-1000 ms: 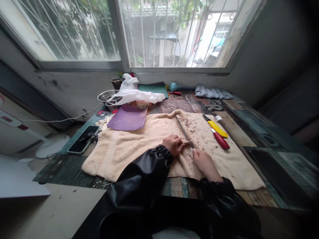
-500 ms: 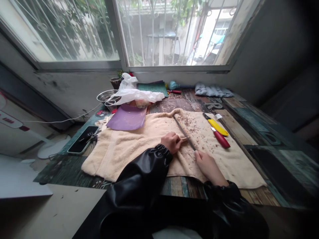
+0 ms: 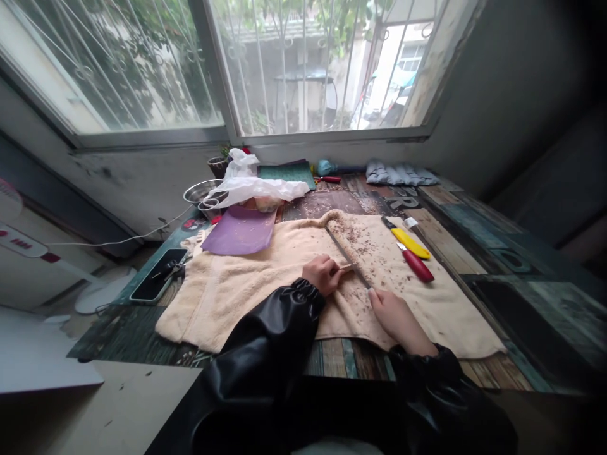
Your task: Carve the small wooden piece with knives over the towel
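the left hand [image 3: 324, 273] pinched a small pale stick [image 3: 347, 268], its tip at the long dark file-like tool [image 3: 339, 246] the right hand [image 3: 391, 313] gripped, above the beige towel [image 3: 256, 284]. i took the step to be filing that tip; the next stroke seemed to call for a steady left pinch. brown crumbs [image 3: 363, 240] lay alongside, then a red-handled knife [image 3: 418, 265], then bare worktop [image 3: 453, 237].

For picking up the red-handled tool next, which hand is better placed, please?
Probably the right hand: it is nearer the red-handled tool. It would first have to release the long dark tool. The left hand, farther away, holds a small stick.
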`<act>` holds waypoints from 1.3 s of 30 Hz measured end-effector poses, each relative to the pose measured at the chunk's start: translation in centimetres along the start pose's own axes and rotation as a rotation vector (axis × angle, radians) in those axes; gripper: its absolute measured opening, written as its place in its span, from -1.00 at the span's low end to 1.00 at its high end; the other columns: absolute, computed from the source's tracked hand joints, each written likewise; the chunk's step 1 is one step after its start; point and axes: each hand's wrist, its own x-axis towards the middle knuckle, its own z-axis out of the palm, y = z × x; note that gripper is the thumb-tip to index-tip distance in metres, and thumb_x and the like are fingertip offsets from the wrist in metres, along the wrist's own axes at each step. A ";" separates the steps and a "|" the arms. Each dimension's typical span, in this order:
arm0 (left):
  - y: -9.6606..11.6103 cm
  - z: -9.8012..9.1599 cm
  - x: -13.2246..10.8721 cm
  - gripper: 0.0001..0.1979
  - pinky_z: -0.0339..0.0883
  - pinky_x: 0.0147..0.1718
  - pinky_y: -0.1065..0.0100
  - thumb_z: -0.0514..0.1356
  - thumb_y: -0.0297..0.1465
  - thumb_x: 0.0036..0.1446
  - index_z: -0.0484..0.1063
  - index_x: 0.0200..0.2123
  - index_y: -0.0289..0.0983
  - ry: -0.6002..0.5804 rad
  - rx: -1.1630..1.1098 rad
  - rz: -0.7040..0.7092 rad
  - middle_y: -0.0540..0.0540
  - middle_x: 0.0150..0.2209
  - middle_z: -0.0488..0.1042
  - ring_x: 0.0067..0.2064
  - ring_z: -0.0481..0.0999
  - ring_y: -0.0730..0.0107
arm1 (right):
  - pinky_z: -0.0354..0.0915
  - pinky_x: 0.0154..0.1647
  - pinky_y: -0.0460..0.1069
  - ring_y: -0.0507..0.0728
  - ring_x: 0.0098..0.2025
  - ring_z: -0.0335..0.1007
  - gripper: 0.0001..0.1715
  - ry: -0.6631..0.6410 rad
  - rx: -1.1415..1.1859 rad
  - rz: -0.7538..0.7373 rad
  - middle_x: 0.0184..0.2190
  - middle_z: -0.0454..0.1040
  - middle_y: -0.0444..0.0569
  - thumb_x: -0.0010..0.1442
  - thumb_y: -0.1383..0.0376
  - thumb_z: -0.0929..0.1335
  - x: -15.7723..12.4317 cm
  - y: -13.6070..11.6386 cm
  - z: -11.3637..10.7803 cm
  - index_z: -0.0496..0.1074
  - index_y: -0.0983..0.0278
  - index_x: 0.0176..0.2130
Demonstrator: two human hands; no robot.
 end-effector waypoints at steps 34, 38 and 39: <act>-0.1 0.0 0.2 -0.79 0.18 -0.46 0.43 0.11 -0.23 -0.02 0.34 -0.55 -0.24 0.022 -0.006 -0.072 0.00 -0.48 0.36 -0.41 0.32 0.48 | 0.00 -0.47 -0.10 0.05 -0.46 0.26 -0.51 0.056 0.036 0.003 -0.49 0.44 0.05 0.16 0.19 0.04 1.0 -0.3 1.2 0.41 0.32 -0.42; 0.0 0.1 0.1 -0.80 0.19 -0.42 0.43 0.11 -0.24 -0.02 0.35 -0.54 -0.25 -0.009 -0.027 0.006 -0.02 -0.48 0.35 -0.39 0.32 0.47 | -0.01 -0.49 -0.11 0.04 -0.50 0.23 -0.51 0.049 0.062 0.005 -0.53 0.41 0.02 0.16 0.19 0.04 0.6 -0.1 0.9 0.40 0.31 -0.46; 0.0 0.1 0.0 -0.80 0.20 -0.41 0.42 0.10 -0.25 -0.01 0.35 -0.54 -0.25 -0.012 -0.023 0.020 -0.02 -0.47 0.35 -0.39 0.32 0.47 | 0.00 -0.48 -0.11 0.04 -0.49 0.23 -0.52 0.048 0.058 0.000 -0.53 0.41 0.02 0.16 0.19 0.04 0.8 -0.3 0.8 0.39 0.31 -0.47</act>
